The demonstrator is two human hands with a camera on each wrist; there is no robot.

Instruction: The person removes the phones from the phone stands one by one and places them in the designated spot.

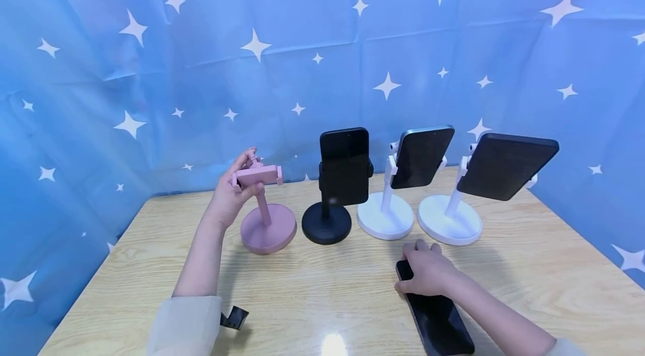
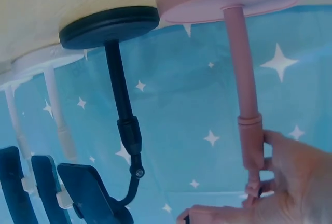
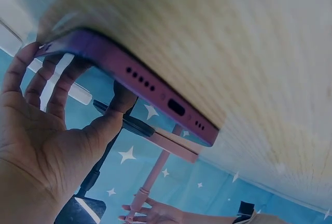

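At the left of the row stands a pink phone stand point(image 1: 269, 229) with a round base and a clamp holder on top; nothing sits in the holder. My left hand point(image 1: 229, 198) grips it at the upper neck, thumb by the holder and fingers behind, as the left wrist view also shows. Toward the front right, a dark smartphone point(image 1: 439, 323) lies screen up on the table. My right hand point(image 1: 427, 272) holds its far end, thumb on the left edge and fingers over the other side. The phone's purple-pink bottom edge point(image 3: 166, 102) with its charging port shows in the right wrist view.
Right of the pink stand, a black stand point(image 1: 326, 224) holds an upright phone. Beyond it, one white stand point(image 1: 385, 216) carries a phone with a bluish rim and another white stand point(image 1: 449, 220) a wider dark device. A blue star-patterned curtain point(image 1: 302, 37) hangs behind the wooden table point(image 1: 312, 283).
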